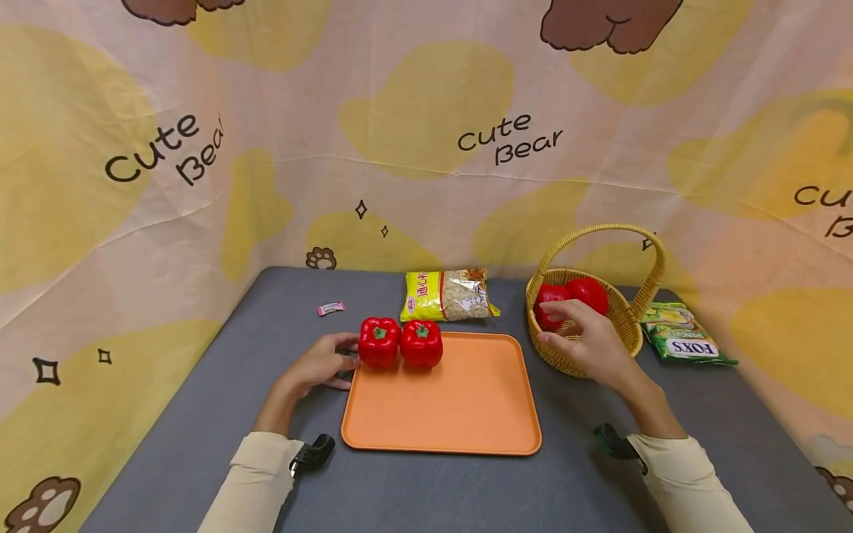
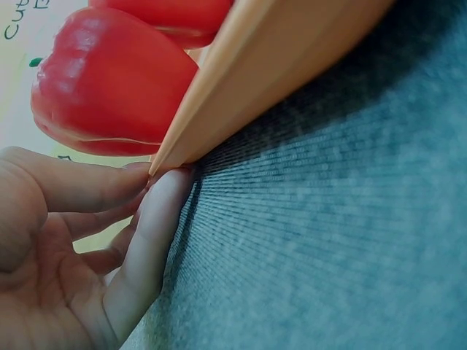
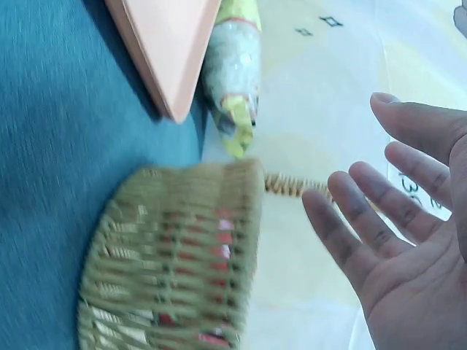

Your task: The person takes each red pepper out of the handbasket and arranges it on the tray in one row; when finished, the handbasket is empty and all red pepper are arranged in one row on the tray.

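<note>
Two red bell peppers stand side by side at the back left of an orange tray (image 1: 453,414), the left pepper (image 1: 379,355) right by the tray's edge and the other pepper (image 1: 422,355) beside it. At the tray's left rim is my left hand (image 1: 318,366); in the left wrist view its thumb and forefinger pinch the rim just below a pepper (image 2: 109,87). Over the wicker basket (image 1: 629,326) hovers my right hand (image 1: 589,340), fingers spread and holding nothing. Two red items lie in the basket: one (image 1: 549,300) partly behind my fingers, another rounder one (image 1: 588,294) beside it.
Behind the tray lies a yellow and clear food bag (image 1: 449,295). A small pink wrapped candy (image 1: 331,308) is at the back left. Right of the basket lies a green FOX'S packet (image 1: 686,333). The basket's tall handle (image 1: 600,228) arches above it. A printed cloth hangs behind the table.
</note>
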